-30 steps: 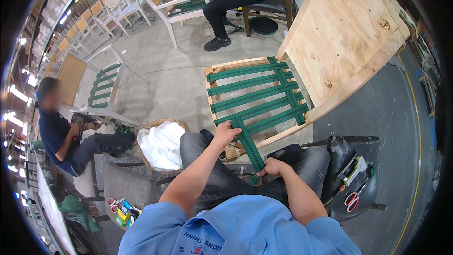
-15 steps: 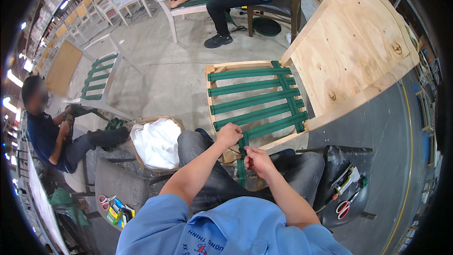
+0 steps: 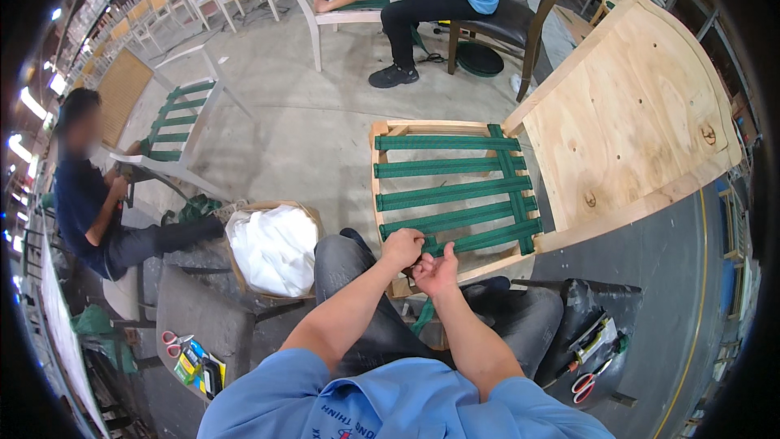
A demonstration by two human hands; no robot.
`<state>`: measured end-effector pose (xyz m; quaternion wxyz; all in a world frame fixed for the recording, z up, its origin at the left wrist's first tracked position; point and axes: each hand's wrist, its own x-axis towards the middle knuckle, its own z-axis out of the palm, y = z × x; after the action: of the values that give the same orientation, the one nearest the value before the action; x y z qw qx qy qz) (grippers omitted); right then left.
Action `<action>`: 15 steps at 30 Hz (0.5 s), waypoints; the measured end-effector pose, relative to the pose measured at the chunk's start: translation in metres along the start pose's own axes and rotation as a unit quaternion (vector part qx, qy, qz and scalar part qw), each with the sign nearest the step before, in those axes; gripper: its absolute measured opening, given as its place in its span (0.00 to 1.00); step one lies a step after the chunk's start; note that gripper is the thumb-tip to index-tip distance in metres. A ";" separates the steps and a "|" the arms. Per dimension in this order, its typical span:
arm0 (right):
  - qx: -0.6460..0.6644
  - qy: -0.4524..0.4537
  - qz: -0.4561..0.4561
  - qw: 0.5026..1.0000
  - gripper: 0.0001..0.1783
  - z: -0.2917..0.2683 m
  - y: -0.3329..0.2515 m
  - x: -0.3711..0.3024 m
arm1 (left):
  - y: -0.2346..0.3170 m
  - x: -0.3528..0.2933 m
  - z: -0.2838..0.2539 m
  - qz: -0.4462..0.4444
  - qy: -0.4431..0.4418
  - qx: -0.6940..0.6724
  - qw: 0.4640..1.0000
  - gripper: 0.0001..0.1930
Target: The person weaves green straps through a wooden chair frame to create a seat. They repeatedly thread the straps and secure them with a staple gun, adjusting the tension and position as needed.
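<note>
While five straps (image 3: 451, 193) and rear cross-strap (image 3: 509, 166) are spanning seat frame (image 3: 376, 187), front cross-strap (image 3: 422, 317) is dangling unfinished at 6 o'clock, left hand (image 3: 401, 250) pinching it, right hand (image 3: 436, 275) half-curled, hold unclear.

Open lane L of pale wooden chair frame (image 3: 377, 195), over grey concrete floor (image 3: 325, 154), to brown carton (image 3: 315, 214). Slots btwn woven green straps (image 3: 455, 193) could pass fingertips; green cross strap (image 3: 517, 203) cuts across nr tall plywood backrest (image 3: 634, 122), blocking R. L hand (image 3: 404, 249), R hand (image 3: 436, 271) crowd nr corner.
</note>
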<state>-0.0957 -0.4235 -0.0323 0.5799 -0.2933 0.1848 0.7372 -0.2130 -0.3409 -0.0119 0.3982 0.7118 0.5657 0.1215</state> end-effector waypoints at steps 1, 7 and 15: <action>0.011 -0.010 -0.006 1.000 0.40 -0.008 -0.002 -0.001 | 0.003 0.003 0.000 0.002 -0.010 -0.011 1.000 0.14; -0.252 0.114 0.055 0.959 0.26 0.011 0.009 -0.044 | -0.031 0.019 -0.013 -0.073 0.099 -0.108 0.986 0.12; -0.463 0.210 0.018 0.861 0.19 -0.042 0.004 -0.070 | -0.011 0.048 -0.059 -0.016 0.003 -0.045 0.999 0.25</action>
<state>-0.0795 -0.5021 -0.0193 0.3115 -0.6728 -0.0547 0.6689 -0.2416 -0.2720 0.0054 0.4301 0.6836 0.5720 0.1431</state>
